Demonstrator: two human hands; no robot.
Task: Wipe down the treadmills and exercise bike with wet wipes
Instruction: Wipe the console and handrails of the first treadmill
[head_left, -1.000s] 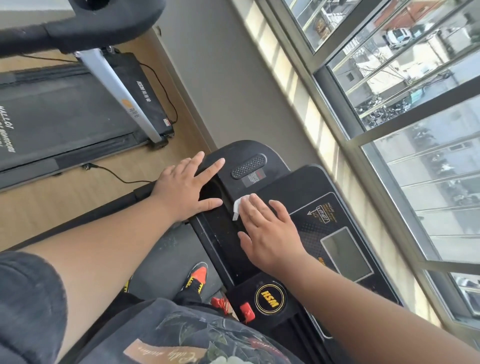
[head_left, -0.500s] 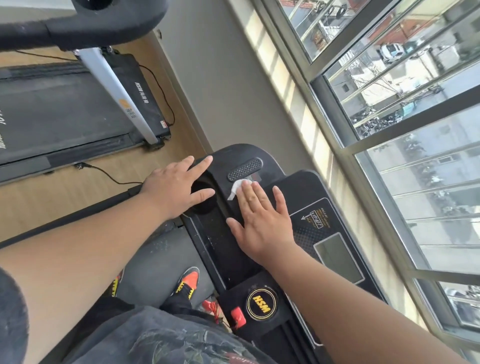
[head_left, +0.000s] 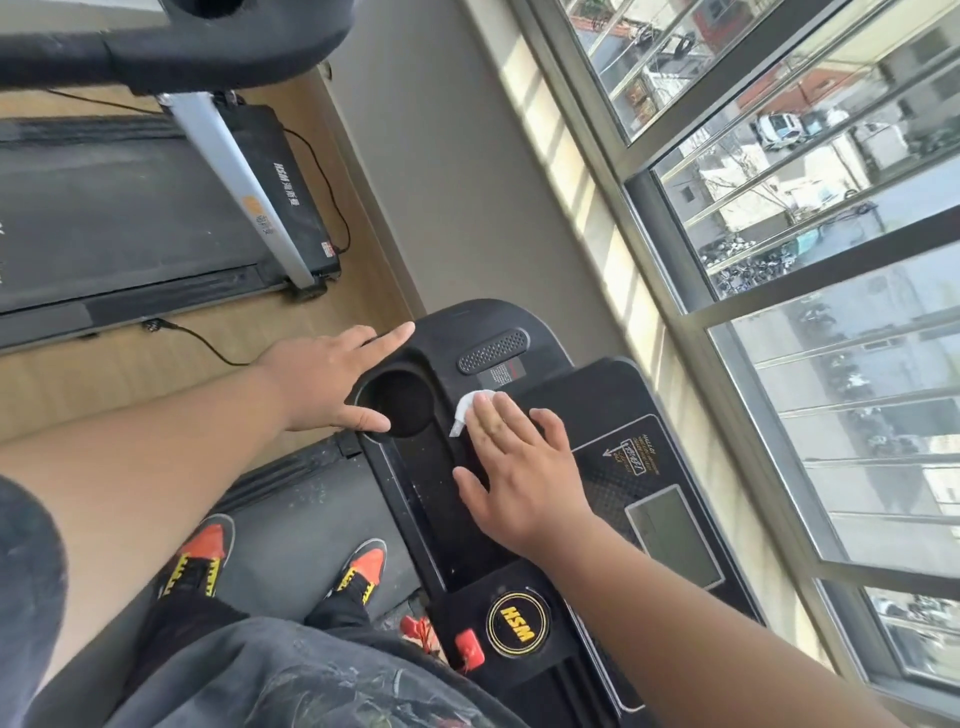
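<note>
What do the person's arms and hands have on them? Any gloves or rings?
No gloves or rings show. The left hand and right hand are bare, and both forearms are uncovered. A dark grey short sleeve shows at the left upper arm.

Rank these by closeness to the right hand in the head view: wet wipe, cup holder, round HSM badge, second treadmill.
1. wet wipe, under the right hand fingertips
2. cup holder, left of it
3. HSM badge, below near the wrist
4. second treadmill, far upper left

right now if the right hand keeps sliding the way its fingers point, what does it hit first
The right hand, flat on the wipe, points up the console toward the speaker grille. It would likely cross the small label first, then the grille.
</note>
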